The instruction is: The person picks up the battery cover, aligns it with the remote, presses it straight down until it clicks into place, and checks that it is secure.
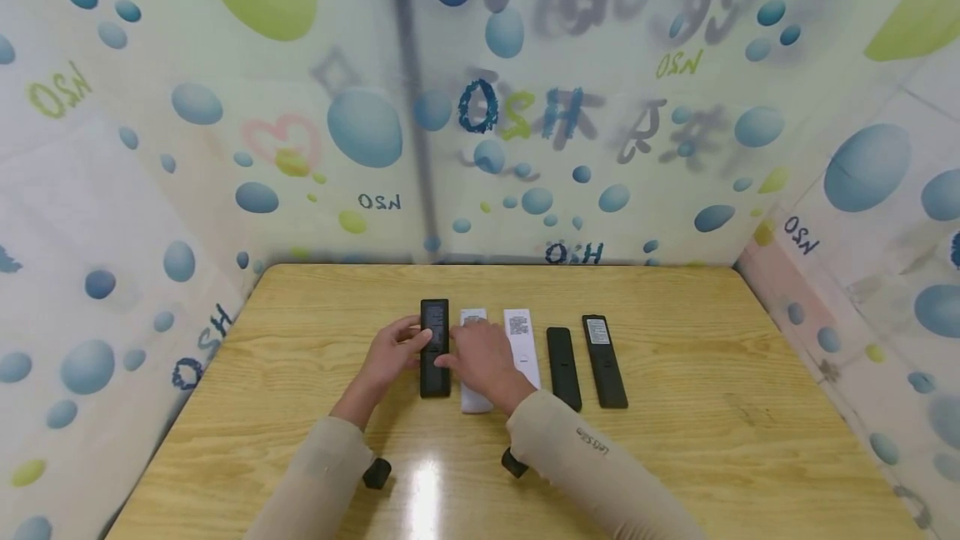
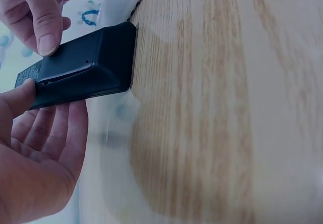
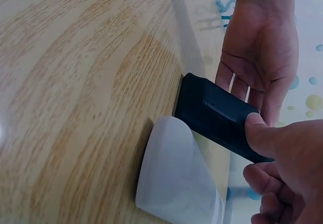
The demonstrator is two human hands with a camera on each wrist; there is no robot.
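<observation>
A black remote control (image 1: 435,382) lies back side up between both hands, its battery cover (image 2: 70,57) facing upward. In the left wrist view a thin gap runs along one edge of that cover. My left hand (image 1: 390,352) holds the remote from its left side, thumb on top and fingers against the side and underside. My right hand (image 1: 483,361) grips it from the right, with the thumb (image 2: 48,43) pressed on the cover. Below the right hand lies a white remote control (image 1: 476,401), partly hidden by it.
Right of the hands, a second white remote (image 1: 519,325) and two black remotes (image 1: 563,367) (image 1: 607,373) lie in a row on the wooden table (image 1: 720,407). Patterned cloth walls (image 1: 487,190) stand behind and at both sides.
</observation>
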